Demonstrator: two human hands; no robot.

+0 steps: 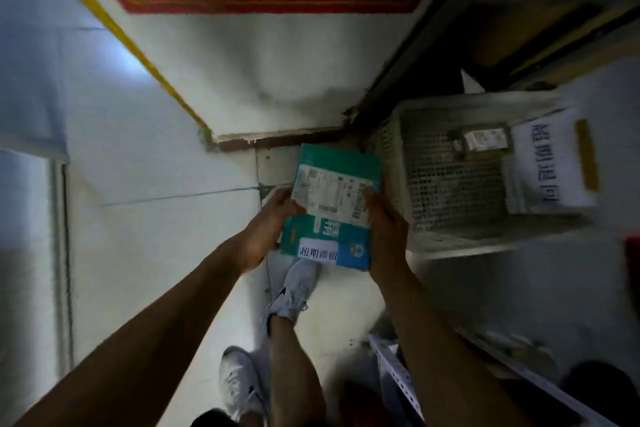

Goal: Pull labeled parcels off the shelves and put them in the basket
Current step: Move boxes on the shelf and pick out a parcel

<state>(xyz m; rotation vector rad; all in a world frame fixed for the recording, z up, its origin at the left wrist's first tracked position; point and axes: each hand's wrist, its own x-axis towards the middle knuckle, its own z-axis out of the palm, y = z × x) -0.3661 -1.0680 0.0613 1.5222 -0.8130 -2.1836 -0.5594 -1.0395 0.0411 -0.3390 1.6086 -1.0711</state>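
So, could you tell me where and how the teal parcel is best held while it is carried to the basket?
By its two long side edges, near the lower half, one hand from each side. The teal parcel is flat and broad, label up, so the left hand and right hand gripping opposite edges probably keep it level. The basket lies to its right.

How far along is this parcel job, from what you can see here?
One small labeled parcel already lies in the white mesh basket. In hand: the left hand and right hand hold a green labeled parcel just left of the basket, above the floor. Left to do: drop it in. The shelves are too blurred to tell what remains.
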